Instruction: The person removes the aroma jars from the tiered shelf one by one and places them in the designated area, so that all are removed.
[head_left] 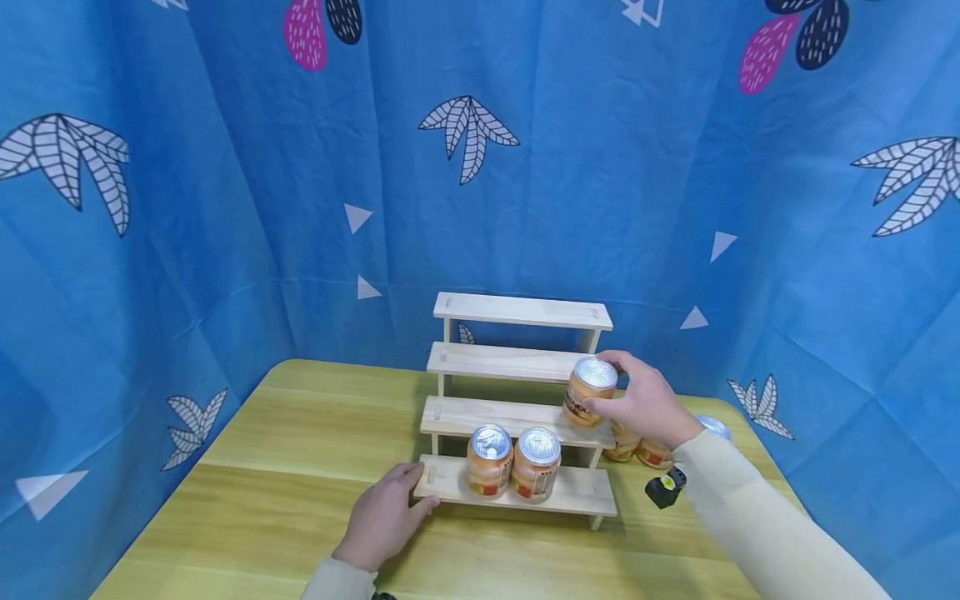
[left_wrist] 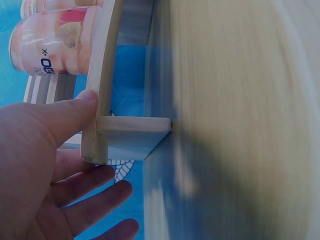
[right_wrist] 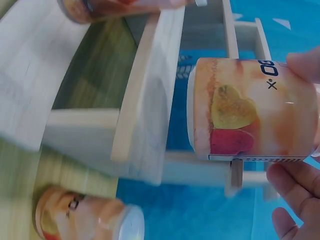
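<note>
A four-step wooden display stand (head_left: 517, 408) stands on the table. With my right hand (head_left: 648, 404) I grip an orange fruit can (head_left: 588, 396) by its upper part, thumb on one side and fingers on the other. The right wrist view shows this can (right_wrist: 250, 110) a small gap above the second step from the bottom, at its right end. My left hand (head_left: 384, 517) holds the left end of the lowest step, the thumb (left_wrist: 75, 112) pressing on the board (left_wrist: 102, 100). Two matching cans (head_left: 490, 462) (head_left: 536, 467) stand side by side on that step.
More orange cans (head_left: 654, 454) stand on the table behind the stand's right side, partly hidden by my right hand and arm. A small black object (head_left: 665, 487) shows below my right wrist. Blue patterned cloth (head_left: 480, 233) hangs behind the wooden table (head_left: 300, 433).
</note>
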